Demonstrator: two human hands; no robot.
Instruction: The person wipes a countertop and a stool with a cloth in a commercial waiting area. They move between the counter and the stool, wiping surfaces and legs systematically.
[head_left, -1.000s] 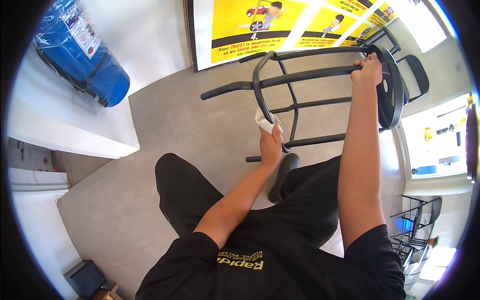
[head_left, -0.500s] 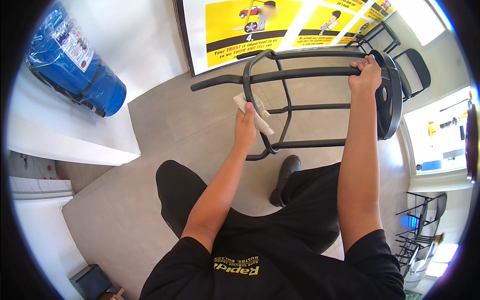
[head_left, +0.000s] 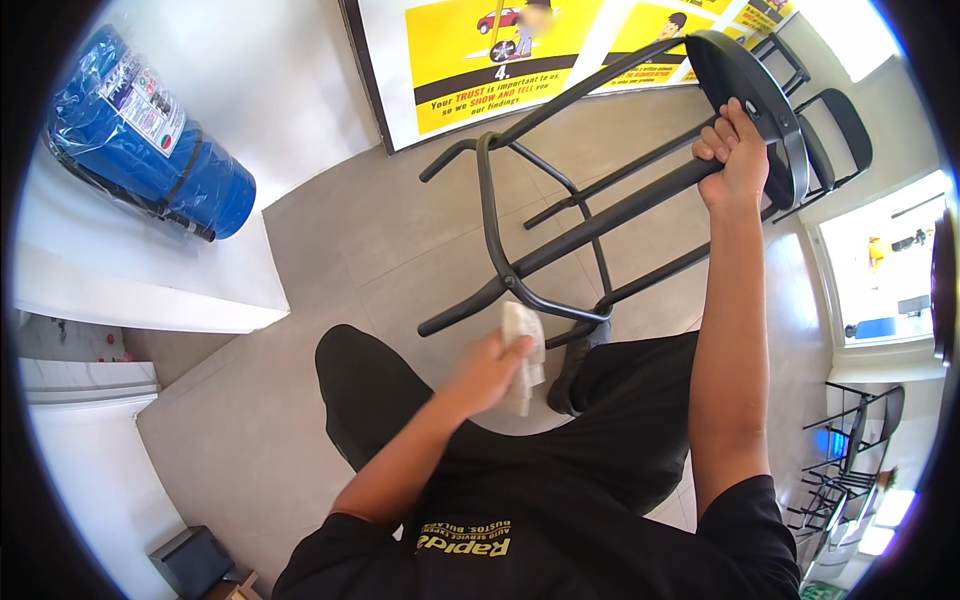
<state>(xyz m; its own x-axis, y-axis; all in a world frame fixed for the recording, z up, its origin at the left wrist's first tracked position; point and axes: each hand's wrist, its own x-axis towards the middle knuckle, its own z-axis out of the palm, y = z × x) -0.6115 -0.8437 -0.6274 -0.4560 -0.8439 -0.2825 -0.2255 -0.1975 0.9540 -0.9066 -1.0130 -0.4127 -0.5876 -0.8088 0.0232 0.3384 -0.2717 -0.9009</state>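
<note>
Blue cyl. [head_left: 165, 150] in clear plastic wrap, w/ white label & dk strap, at 10 o'clock; white ledge [head_left: 130, 295] nr 9. Dk box [head_left: 190, 560] btwn 7 & 8. Grey tile floor [head_left: 250, 420] runs under everything, approx. 8 round to 12. Bent knee in blk trousers [head_left: 370, 375] btwn 7 & 8, close to ctr. L hand [head_left: 485, 372], a bit blurred, just below ctr at 6: thumb & fingers pinched narrow on a folded off-white cloth [head_left: 522, 350], which hangs past the fingers; its top end is v. close to the joint of stool leg & ring, can't tell if touching. Framed board [head_left: 592, 50] w/ yellow panels & cartoon figs., 12 to 1, behind the stool. Dk shoe [head_left: 568, 385] btwn 4 & 5, nr the cloth. Blk metal stool [head_left: 600, 228] spans ctr to 2 o'clock, tipped on its side: leg ends & ring toward ctr, round seat [head_left: 725, 70] up at approx. 2. R hand [head_left: 735, 165], also at 2, wrapped tight round one leg just by the seat, arm straight. Beyond it, blk chair [head_left: 845, 125], same bearing, farther out. Bright window [head_left: 885, 270] at 3; more blk chairs [head_left: 875, 415] at 4.
</note>
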